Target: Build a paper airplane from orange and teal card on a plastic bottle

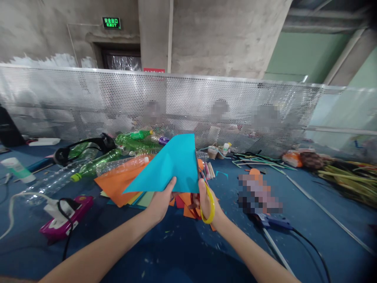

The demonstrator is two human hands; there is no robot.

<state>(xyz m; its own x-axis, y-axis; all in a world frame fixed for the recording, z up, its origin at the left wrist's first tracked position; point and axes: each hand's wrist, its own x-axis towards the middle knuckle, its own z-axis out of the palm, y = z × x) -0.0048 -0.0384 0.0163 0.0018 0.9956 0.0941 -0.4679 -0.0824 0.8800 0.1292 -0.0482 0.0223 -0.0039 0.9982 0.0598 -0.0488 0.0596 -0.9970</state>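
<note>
A sheet of bright blue paper (173, 165) is held up in front of me. My left hand (161, 202) grips its lower edge, thumb on the near face and the other fingers behind. In my right hand (210, 204) is a pair of scissors with a yellow handle (211, 206), my fingers closed round the handles. The scissors stand upright along the paper's right edge; most of the blades are hidden behind the sheet. Below and behind lie orange paper (120, 182) and several other coloured sheets, partly covered by the blue one.
Green and clear plastic bottles (101, 163) lie at the left. A magenta power strip (67, 222) with plugs and cords sits nearer me. On the right are a blue glue gun (273, 221) with its cord and dried leaf strips (350, 182). A perforated metal screen (188, 102) stands behind the table.
</note>
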